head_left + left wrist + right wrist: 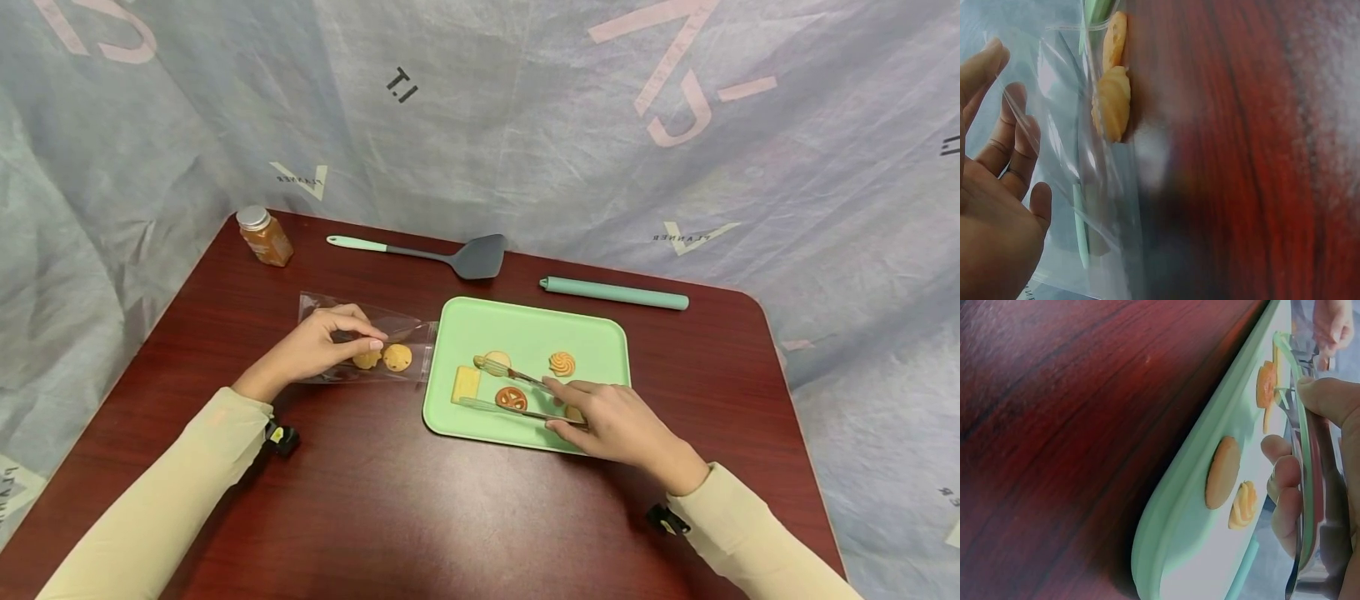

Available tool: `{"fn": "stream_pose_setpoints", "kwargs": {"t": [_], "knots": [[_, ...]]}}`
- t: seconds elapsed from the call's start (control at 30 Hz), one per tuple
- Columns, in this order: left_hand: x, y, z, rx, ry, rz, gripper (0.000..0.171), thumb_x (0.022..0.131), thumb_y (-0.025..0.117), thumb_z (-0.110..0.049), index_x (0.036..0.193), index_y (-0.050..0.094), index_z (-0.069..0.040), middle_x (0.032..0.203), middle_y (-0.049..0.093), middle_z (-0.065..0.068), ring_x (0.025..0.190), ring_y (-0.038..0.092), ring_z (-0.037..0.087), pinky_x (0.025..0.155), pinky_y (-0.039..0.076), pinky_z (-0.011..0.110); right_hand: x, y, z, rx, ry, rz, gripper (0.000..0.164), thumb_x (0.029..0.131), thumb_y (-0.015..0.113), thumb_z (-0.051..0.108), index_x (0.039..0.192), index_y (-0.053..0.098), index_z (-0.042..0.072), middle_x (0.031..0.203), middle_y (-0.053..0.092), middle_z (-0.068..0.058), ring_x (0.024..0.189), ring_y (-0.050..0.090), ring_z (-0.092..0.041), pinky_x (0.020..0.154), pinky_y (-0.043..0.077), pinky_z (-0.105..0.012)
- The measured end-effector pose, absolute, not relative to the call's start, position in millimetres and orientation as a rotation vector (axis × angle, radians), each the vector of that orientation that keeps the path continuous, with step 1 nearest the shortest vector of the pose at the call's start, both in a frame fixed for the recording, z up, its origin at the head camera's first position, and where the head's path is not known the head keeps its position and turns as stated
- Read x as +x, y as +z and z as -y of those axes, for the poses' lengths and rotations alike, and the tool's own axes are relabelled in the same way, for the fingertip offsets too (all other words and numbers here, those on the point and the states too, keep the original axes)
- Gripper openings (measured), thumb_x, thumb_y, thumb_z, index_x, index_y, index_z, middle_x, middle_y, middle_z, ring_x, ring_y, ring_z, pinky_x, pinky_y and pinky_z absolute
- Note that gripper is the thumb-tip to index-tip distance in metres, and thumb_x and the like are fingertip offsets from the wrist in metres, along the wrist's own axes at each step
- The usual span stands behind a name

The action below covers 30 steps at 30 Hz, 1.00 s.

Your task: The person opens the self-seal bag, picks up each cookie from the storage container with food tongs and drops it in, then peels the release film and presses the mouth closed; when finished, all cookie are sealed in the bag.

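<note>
Silver-lidded square jar, brown contents, far left. Your left hand pinches clear plastic bag around two golden cookies. Grey-headed spatula behind. Long metal tongs, gripped by your right hand, straddle pretzel-shaped biscuit over mint-green rectangular tray. Green bar beyond. Grey cloth backdrop: mirrored "PLANNER".

Mirrored "PLANNER" repeats across the grey curtain.

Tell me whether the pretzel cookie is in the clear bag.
No, the pretzel cookie lies on the green tray, outside the clear bag.
</note>
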State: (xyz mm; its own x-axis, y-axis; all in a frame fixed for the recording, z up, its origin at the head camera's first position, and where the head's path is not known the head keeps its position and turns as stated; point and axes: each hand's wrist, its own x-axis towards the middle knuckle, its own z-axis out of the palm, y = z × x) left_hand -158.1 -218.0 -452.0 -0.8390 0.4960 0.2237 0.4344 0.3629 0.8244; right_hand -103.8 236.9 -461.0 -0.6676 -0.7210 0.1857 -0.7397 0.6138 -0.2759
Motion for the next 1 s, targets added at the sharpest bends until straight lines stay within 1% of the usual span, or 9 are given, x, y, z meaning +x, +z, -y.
{"fn": "stream_pose_setpoints", "kwargs": {"t": [0.13,0.23,0.4,0.43,0.53,0.67,0.77,1.0], "knots": [[-165,-466,223,0.884,1.508,-2.544,0.017,0.09,0.076,0.001,0.106,0.08,-0.006,0.093,0.065,0.003,0.082,0.057,0.016,0.065,0.046,0.029,-104,-462,-237,1.266,0.516,2.751,0.055,0.091,0.076,0.038,0.136,0.064,0.008,0.096,0.071,0.005,0.062,0.051,0.005,0.054,0.051,-0.033],[-167,-469,225,0.889,1.501,-2.54,0.018,0.091,0.077,-0.004,0.107,0.081,-0.012,0.093,0.065,0.0,0.082,0.057,0.015,0.065,0.047,0.032,-104,-463,-237,1.274,0.515,2.739,0.054,0.092,0.076,0.037,0.136,0.065,0.007,0.096,0.071,0.005,0.062,0.051,0.006,0.054,0.05,-0.031],[-167,-470,225,0.883,1.508,-2.526,0.017,0.093,0.077,-0.009,0.107,0.081,-0.015,0.092,0.065,-0.002,0.082,0.058,0.015,0.066,0.047,0.034,-105,-465,-238,1.286,0.506,2.717,0.053,0.091,0.076,0.035,0.135,0.065,0.007,0.092,0.069,0.006,0.059,0.047,0.006,0.052,0.048,-0.03],[-167,-469,225,0.884,1.51,-2.525,0.016,0.093,0.076,-0.009,0.107,0.081,-0.015,0.092,0.065,-0.002,0.081,0.058,0.015,0.066,0.047,0.034,-105,-465,-238,1.289,0.504,2.71,0.053,0.091,0.076,0.035,0.135,0.065,0.007,0.091,0.069,0.006,0.058,0.046,0.006,0.051,0.047,-0.03],[-161,-456,219,0.879,1.509,-2.527,0.015,0.092,0.076,-0.004,0.106,0.081,-0.008,0.092,0.065,0.002,0.08,0.057,0.016,0.065,0.047,0.034,-105,-466,-238,1.295,0.501,2.692,0.052,0.091,0.077,0.033,0.134,0.065,0.006,0.089,0.068,0.006,0.057,0.044,0.006,0.05,0.046,-0.029],[-152,-438,211,0.87,1.503,-2.531,0.015,0.09,0.074,0.004,0.104,0.079,0.001,0.091,0.066,0.009,0.08,0.057,0.017,0.066,0.046,0.029,-105,-467,-238,1.302,0.504,2.679,0.051,0.091,0.076,0.032,0.134,0.066,0.006,0.088,0.068,0.006,0.057,0.044,0.006,0.05,0.046,-0.029],[-152,-437,211,0.864,1.506,-2.531,0.015,0.091,0.074,0.004,0.104,0.079,0.001,0.091,0.066,0.009,0.081,0.057,0.017,0.067,0.046,0.026,-105,-468,-237,1.304,0.508,2.677,0.051,0.092,0.076,0.033,0.134,0.066,0.006,0.088,0.069,0.006,0.057,0.045,0.005,0.051,0.047,-0.029],[-151,-438,210,0.875,1.511,-2.535,0.015,0.09,0.075,0.004,0.104,0.079,0.001,0.091,0.066,0.009,0.08,0.057,0.017,0.066,0.046,0.034,-106,-468,-236,1.307,0.52,2.677,0.051,0.093,0.075,0.033,0.134,0.066,0.005,0.09,0.071,0.004,0.057,0.047,0.005,0.052,0.049,-0.03]]}}
